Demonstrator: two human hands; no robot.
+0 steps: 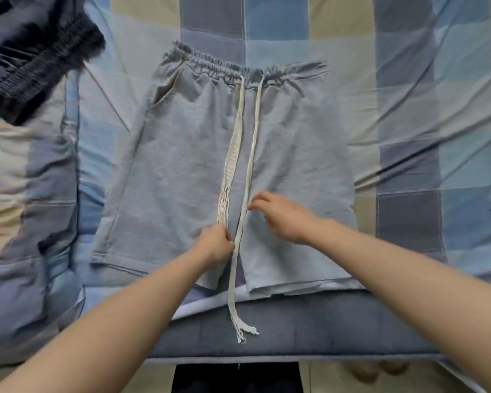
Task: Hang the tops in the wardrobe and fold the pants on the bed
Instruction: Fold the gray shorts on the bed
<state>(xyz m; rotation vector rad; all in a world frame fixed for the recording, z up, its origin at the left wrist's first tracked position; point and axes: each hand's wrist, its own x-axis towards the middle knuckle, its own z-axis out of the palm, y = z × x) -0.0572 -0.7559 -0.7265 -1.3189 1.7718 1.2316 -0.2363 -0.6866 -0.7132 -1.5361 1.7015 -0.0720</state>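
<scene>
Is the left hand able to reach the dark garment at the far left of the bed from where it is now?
Probably yes. The left hand pinches the drawstring of the grey shorts; once released, only bare bedsheet lies between it and the dark garment.

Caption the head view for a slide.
Grey shorts flat on the bed; left hand pinches one drawstring.

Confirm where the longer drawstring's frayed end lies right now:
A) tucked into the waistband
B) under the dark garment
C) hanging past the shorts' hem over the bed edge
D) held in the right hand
C: the longer drawstring runs past the shorts hem, its frayed tip over the bed edge.
</scene>
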